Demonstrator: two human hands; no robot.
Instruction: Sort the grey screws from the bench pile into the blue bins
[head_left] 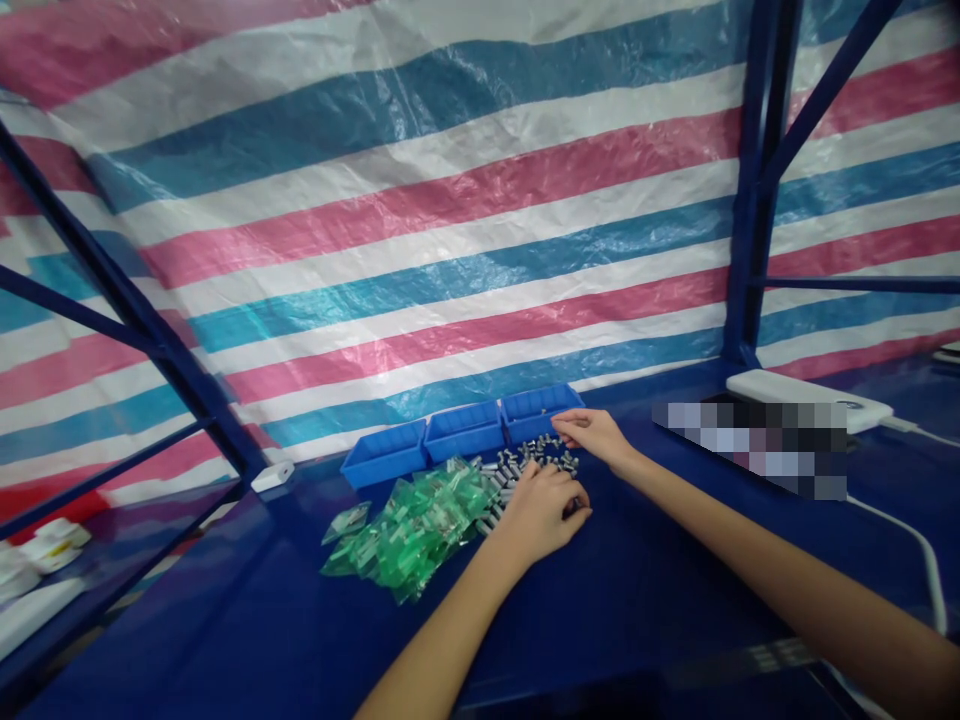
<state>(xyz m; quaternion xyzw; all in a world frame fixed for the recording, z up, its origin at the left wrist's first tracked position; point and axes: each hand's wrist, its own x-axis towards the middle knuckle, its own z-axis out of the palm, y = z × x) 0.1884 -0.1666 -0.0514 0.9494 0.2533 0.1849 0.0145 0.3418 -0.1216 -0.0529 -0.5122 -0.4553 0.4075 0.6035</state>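
Blue bins [466, 442] and metal parts [513, 466] suggest a workshop.

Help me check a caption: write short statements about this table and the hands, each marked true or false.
1. Three blue trays stand in a row. True.
2. Metal parts lie beside green packets. True.
3. The green packets are all inside the trays. False: they lie heaped on the blue table.
4. The left hand is nearer the green packets than the right hand. True.
5. The right hand is at the leftmost tray. False: it is by the rightmost tray.
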